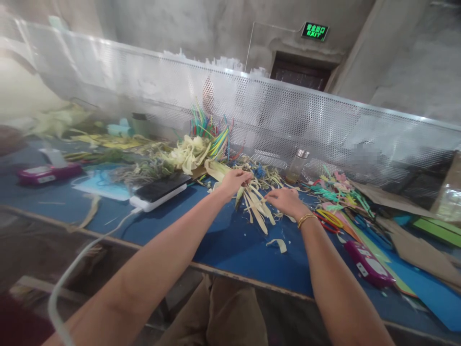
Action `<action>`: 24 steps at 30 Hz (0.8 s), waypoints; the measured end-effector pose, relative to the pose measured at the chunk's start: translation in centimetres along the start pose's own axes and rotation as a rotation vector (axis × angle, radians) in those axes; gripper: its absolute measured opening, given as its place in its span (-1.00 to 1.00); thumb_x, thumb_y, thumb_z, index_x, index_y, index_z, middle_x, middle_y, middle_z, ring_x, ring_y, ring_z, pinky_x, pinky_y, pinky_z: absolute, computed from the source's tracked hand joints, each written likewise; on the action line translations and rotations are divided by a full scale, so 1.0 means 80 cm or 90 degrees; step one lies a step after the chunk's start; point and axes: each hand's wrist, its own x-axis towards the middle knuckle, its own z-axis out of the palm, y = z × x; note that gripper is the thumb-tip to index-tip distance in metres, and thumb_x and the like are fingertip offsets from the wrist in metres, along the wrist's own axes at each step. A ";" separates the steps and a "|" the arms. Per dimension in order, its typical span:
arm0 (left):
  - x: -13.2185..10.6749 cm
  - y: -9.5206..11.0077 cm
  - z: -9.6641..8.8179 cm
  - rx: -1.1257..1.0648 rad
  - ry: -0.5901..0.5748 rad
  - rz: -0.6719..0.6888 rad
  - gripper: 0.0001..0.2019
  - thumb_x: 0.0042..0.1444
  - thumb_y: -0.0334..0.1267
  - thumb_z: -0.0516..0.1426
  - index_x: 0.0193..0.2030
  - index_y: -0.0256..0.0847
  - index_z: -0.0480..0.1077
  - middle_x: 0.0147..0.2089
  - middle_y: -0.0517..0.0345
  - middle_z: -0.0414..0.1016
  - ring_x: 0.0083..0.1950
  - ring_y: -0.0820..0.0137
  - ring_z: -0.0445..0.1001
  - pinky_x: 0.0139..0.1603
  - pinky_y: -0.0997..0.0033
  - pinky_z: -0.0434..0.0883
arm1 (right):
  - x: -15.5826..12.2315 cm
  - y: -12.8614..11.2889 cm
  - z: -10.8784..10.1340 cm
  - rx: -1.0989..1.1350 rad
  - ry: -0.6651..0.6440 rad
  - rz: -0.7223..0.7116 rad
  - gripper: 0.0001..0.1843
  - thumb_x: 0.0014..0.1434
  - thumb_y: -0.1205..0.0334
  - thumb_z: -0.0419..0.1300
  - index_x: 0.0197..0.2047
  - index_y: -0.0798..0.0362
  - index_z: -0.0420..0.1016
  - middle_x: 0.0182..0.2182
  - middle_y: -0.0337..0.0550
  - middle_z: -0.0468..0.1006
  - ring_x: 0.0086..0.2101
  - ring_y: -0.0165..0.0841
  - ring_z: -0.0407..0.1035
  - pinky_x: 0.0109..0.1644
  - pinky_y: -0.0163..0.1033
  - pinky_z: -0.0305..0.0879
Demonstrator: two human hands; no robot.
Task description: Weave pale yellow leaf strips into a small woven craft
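The left hand (235, 183) pinches a corn-husk bundle (258, 215); the right hand (286, 201) pinches a strip (260, 196), which overpulling might tear.

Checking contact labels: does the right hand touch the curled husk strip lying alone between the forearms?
Apart: the head view shows blue tabletop between right hand and husk strip.

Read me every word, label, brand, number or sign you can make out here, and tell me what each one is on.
"EXIT": on the lit green sign above the dark doorway.
"安全出口": Chinese characters on the same sign, above "EXIT", slightly soft.
Markings on the right purple device: too small to read.
Label on the left purple device: too blurred to read.
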 end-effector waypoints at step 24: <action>-0.019 0.005 0.010 0.004 -0.164 -0.074 -0.70 -0.14 0.00 0.26 -0.42 -0.22 0.48 -0.49 0.16 0.42 -0.47 0.48 0.28 -0.42 0.44 0.21 | 0.013 -0.007 0.019 0.676 0.168 0.055 -0.62 -0.03 -0.11 0.23 -0.36 0.06 0.56 -0.51 -0.21 0.49 -0.45 -0.40 0.28 -0.28 -0.25 0.21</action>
